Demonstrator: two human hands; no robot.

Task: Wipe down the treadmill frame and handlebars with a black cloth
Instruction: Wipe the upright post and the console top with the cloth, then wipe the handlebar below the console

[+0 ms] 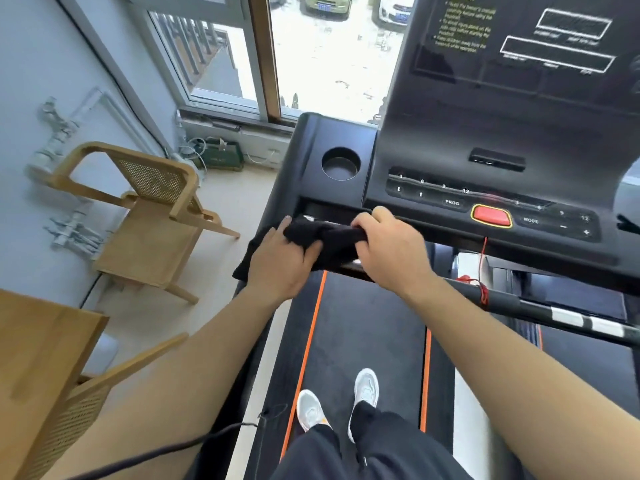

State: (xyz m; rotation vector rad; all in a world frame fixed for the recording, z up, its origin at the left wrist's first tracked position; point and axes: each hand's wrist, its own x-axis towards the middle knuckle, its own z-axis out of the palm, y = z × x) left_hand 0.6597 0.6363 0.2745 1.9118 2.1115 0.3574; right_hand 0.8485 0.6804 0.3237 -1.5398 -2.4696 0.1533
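I stand on a black treadmill with an orange-edged belt (360, 341). A black cloth (325, 239) is bunched around the left end of the front handlebar, just below the console (485, 202). My left hand (280, 261) grips the cloth's left part, and a loose end hangs down beside it. My right hand (391, 247) clamps the cloth's right part against the bar. The handlebar (540, 306) runs on to the right, black with silver sensor strips. Most of the bar under the cloth is hidden.
A red stop button (491, 215) with a red safety cord (482, 268) sits right of my right hand. A cup holder (341, 163) lies above the cloth. Two wooden chairs (152, 216) and a table (41, 344) stand left of the treadmill, with a window ahead.
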